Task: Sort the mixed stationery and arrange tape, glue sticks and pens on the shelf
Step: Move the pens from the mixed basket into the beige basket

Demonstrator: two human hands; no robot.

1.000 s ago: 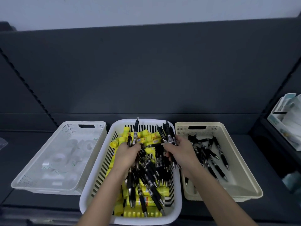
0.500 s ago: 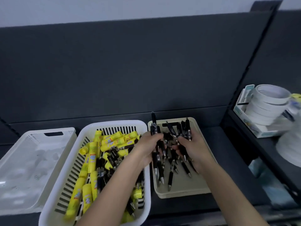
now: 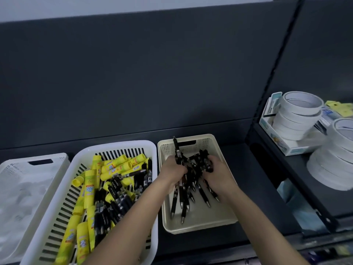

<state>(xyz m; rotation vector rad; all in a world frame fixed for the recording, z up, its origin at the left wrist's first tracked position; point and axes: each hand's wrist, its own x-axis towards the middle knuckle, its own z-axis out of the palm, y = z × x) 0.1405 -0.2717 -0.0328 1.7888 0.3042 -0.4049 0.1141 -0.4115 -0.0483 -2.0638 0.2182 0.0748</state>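
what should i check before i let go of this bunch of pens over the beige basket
1. Grip: left hand and right hand both curl round the black pens: ok.
2. Bundle sits over the beige basket, inside its rim: ok.
3. Room to drop: bare floor shows at the basket's near end: ok.
4. Bundle is pens only: cannot tell, hands hide part of it.
5. Pens lined up: not ok, they splay.
6. White slotted basket cleared of pens: not ok, many lie among the yellow glue sticks.
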